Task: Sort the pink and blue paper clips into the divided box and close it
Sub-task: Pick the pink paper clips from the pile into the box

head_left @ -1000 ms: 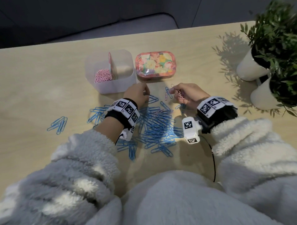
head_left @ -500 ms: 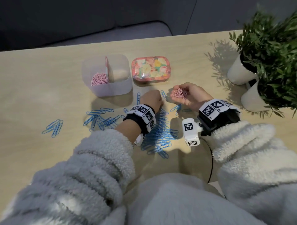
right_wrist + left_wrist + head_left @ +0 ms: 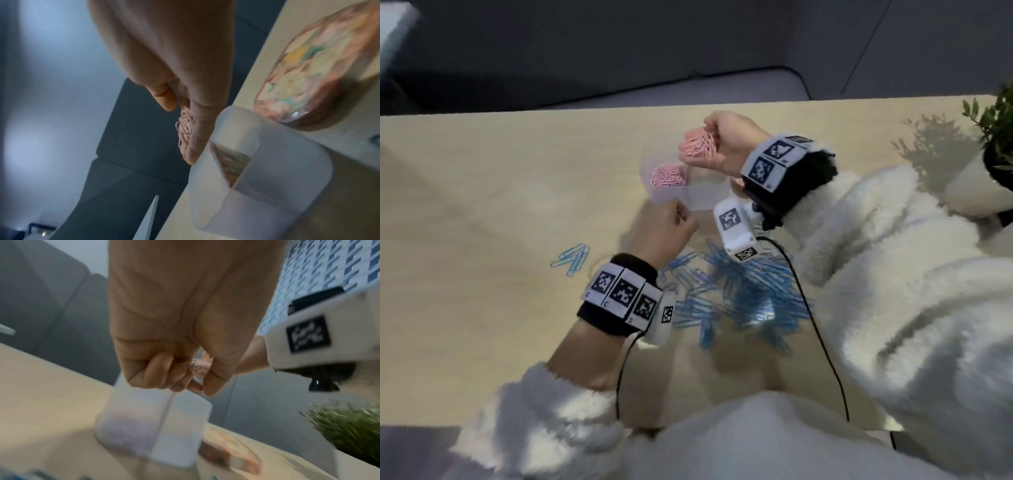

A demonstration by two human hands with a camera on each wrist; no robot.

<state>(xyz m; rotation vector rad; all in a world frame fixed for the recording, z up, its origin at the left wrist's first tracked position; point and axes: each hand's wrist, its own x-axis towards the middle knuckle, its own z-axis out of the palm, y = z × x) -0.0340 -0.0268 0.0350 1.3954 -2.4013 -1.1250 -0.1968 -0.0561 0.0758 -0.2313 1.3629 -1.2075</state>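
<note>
My right hand is cupped round a bunch of pink paper clips, held just above the frosted divided box. In the right wrist view the pink clips hang from the fingers right over the box rim. More pink clips lie in the box's left compartment. My left hand hovers at the box's near side, fingers curled, pinching what looks like a few pink clips. A big pile of blue clips lies on the table in front of me.
The flowered lid lies on the table to the right of the box; in the head view my right hand hides it. A small bunch of blue clips lies apart to the left. A potted plant stands at the far right.
My right hand rose from the table and carried its pink clips over the box. My left hand left the blue pile and came up to the box's near side.
</note>
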